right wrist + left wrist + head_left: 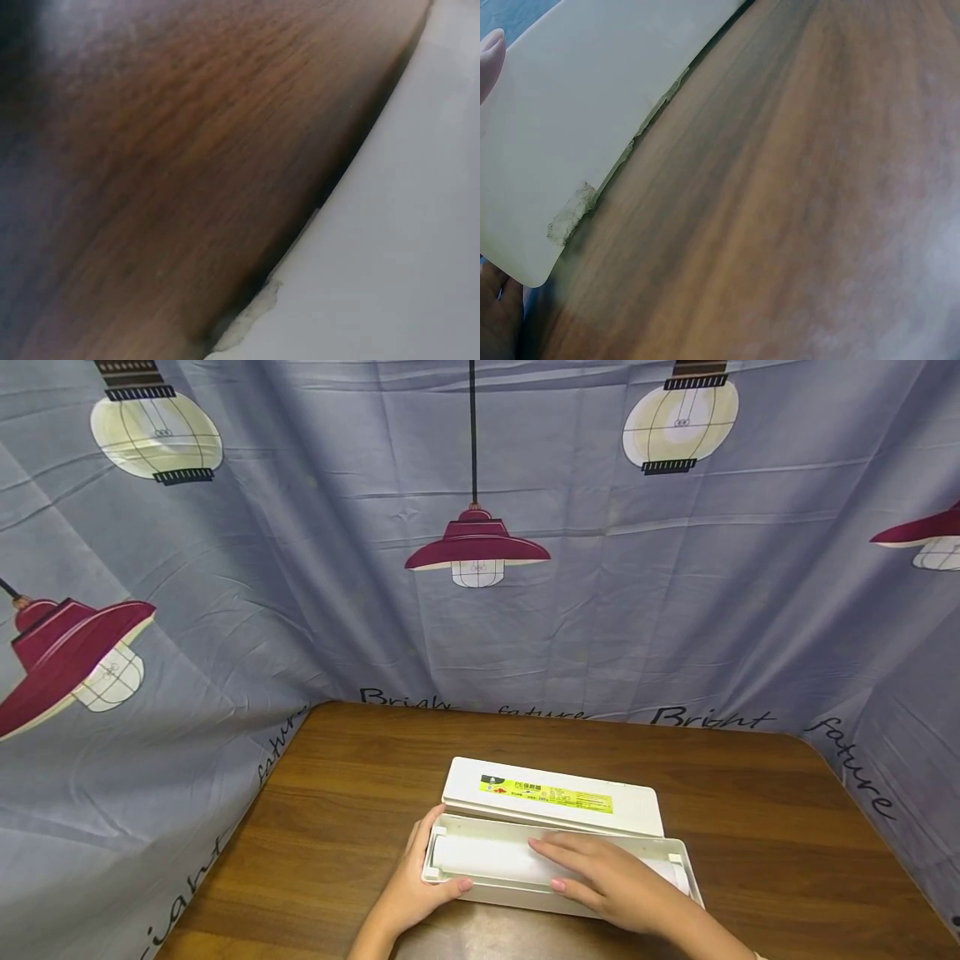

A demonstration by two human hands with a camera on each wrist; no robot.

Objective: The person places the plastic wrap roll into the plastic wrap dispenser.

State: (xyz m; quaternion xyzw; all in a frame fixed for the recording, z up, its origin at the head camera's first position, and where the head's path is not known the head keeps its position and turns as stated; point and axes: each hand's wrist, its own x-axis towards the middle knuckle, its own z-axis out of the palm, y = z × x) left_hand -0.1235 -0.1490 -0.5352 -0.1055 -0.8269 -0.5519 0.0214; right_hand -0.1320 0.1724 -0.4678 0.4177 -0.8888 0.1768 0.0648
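A long white cling film box (517, 896) lies on the table with its inside showing. Inside it is a white roll (483, 858), running nearly the full length. My left hand (411, 883) grips the left end of the box, thumb at the near wall and fingers round the far corner. Over the roll lies my right hand (618, 878), its fingers extended across the near rim toward the middle. In the left wrist view, a thumb (490, 64) shows beside the box's plain wall (592, 97), which has a torn tape strip along its lower edge. The right wrist view shows only the wall (397, 240) and wood.
Right behind the box lies its white lid (435, 774), with a yellow label (551, 794). The brown wooden table (337, 827) extends to both sides. A grey-blue curtain (360, 610) printed with lamps hangs along the table's back and sides.
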